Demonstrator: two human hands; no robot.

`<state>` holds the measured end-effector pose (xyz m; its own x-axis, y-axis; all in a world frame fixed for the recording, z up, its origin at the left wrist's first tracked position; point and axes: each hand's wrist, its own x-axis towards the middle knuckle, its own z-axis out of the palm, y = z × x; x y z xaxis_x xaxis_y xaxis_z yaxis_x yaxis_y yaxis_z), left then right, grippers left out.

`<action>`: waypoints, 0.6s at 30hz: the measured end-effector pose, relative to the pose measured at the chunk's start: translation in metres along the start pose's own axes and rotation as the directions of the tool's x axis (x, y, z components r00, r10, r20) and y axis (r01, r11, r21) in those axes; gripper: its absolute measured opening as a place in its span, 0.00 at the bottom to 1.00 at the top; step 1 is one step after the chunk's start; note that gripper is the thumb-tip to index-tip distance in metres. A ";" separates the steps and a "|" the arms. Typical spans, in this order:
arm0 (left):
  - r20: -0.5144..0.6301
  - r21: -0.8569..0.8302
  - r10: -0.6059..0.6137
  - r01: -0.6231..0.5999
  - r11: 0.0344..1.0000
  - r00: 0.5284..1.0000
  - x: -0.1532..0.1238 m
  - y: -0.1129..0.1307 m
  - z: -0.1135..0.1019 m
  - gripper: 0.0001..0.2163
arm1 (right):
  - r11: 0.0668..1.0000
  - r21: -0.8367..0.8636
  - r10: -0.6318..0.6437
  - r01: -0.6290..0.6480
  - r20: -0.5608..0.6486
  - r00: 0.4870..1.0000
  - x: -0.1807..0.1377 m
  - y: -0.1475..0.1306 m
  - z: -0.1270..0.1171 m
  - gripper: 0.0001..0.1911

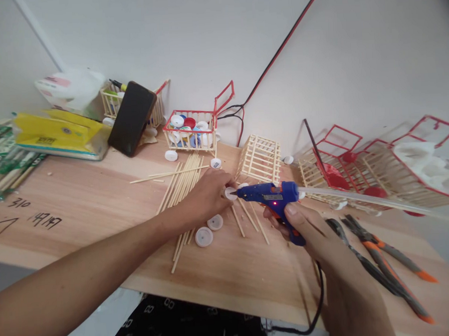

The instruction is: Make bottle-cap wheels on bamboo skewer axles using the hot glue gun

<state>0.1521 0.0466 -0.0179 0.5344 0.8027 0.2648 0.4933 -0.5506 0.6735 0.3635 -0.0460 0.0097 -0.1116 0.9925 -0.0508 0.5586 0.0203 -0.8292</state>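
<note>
My right hand (306, 231) grips a blue hot glue gun (273, 198) with a clear glue stick trailing out of its back to the right. The gun's nozzle touches a small white bottle cap (230, 193) pinched in the fingertips of my left hand (207, 194). Two more white caps (208, 230) lie on the wooden table (79, 195) just below my left hand. A bundle of thin wooden sticks (180, 183) lies under and behind my left wrist. A small unpainted stick basket (259, 158) stands just behind the cap.
Red-trimmed stick baskets (378, 167) stand at the right, one more (190, 127) holds coloured caps at the back. A dark phone (132, 117) leans on another basket. Orange-handled pliers (383, 260) lie right of my hand. Yellow packets (57, 134) lie at the left. The gun's black cord (318, 303) hangs off the front edge.
</note>
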 end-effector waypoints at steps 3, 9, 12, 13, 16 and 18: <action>0.001 -0.002 0.000 0.000 1.000 1.000 0.000 0.000 0.000 0.08 | 1.000 -0.013 -0.008 0.008 0.005 1.000 0.000 0.000 0.000 0.22; -0.013 0.006 0.021 -0.021 1.000 1.000 0.000 -0.001 0.002 0.08 | 0.996 -0.087 -0.017 0.017 -0.005 1.000 -0.001 0.000 0.000 0.22; -0.013 -0.001 0.019 -0.019 1.000 1.000 0.000 0.000 0.002 0.08 | 0.990 -0.137 -0.019 0.019 -0.002 1.000 -0.001 -0.002 0.000 0.21; -0.013 -0.002 0.017 -0.017 1.000 1.000 -0.001 0.001 0.002 0.08 | 0.989 -0.149 -0.018 0.019 0.007 1.000 -0.001 -0.002 0.000 0.21; -0.007 -0.003 0.005 -0.005 1.000 1.000 -0.001 0.001 0.001 0.07 | 0.983 -0.181 -0.026 0.032 0.037 0.999 -0.001 -0.003 0.000 0.22; -0.003 -0.009 -0.005 0.005 1.000 1.000 -0.002 0.002 0.001 0.07 | 0.980 -0.193 -0.031 0.038 0.039 0.999 -0.001 -0.003 0.000 0.22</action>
<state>0.1524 0.0443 -0.0177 0.5298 0.8061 0.2636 0.4901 -0.5446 0.6806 0.3621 -0.0469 0.0121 -0.1608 0.9859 -0.0463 0.7021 0.0813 -0.7074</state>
